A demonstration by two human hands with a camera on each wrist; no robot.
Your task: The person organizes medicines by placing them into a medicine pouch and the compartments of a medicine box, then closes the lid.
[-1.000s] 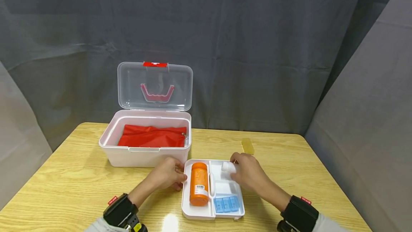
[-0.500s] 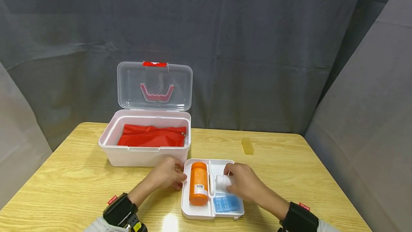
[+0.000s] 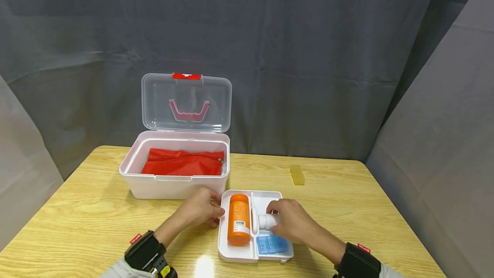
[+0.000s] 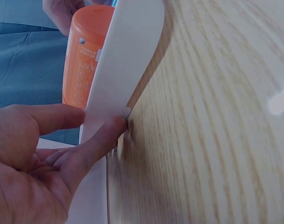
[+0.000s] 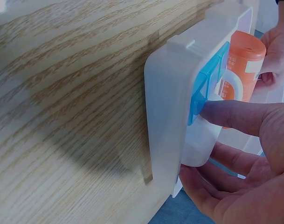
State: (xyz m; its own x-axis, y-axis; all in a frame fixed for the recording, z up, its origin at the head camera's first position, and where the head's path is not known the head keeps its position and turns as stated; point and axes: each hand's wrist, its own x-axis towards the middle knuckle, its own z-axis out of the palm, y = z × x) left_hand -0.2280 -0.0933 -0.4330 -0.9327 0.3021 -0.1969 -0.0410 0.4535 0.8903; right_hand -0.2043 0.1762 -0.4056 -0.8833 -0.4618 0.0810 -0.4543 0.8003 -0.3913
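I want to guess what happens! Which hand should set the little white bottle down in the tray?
Probably the right hand: it already grips the small white plastic bottle over the white divided plastic tray. The left hand pinches the tray's left edge, beside the orange plastic bottle.

The head view is bright and sharp, with light from above making a white shiny spot on the table (image 3: 204, 266) at the bottom middle. In the left wrist view the table also shines at the right edge, and the close hand (image 4: 34, 163) at the lower left looks blurry. The right wrist view shows a dark, soft shadow beside the white tray (image 5: 167, 116) in the middle, and a glare in the upper left corner.
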